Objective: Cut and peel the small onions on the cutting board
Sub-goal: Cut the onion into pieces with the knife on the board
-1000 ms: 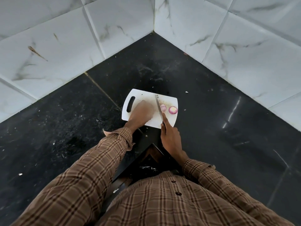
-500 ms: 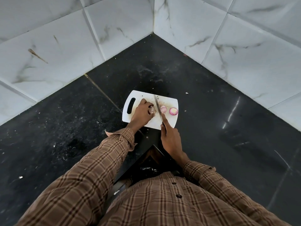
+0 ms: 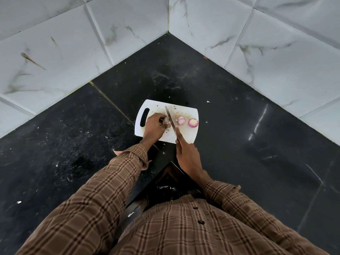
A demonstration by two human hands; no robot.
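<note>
Board: a white cutting board (image 3: 185,134) lies on the black counter (image 3: 239,135), its handle slot on the left; the corner of the marble-tiled wall (image 3: 276,52) stands at the far side.
Done so far: two onion pieces lie on the right half of the board — a half onion (image 3: 181,120) just right of the blade, and a second half onion (image 3: 193,122) further right near the board's right edge, cut face up and showing pink rings. They look skinned, though they are too small to be sure.
In hand now: the left hand (image 3: 154,128) has its fingers curled round a small unpeeled onion (image 3: 167,121), pinning it to the middle of the board.
Knife: the right hand (image 3: 187,156) grips the handle of the knife (image 3: 170,118), forefinger laid along the spine; the blade runs from near to far, touching or just beside the right side of the held onion.
Scraps: bits of papery skin (image 3: 175,114) are scattered on the far part of the board and on the counter around it.
Step, as I judge it: the start of a cut on a fresh onion — trimming or halving, I cannot tell which.
Left to do: this onion still wants cutting and peeling; whether more whole onions wait under the left hand cannot be seen.
</note>
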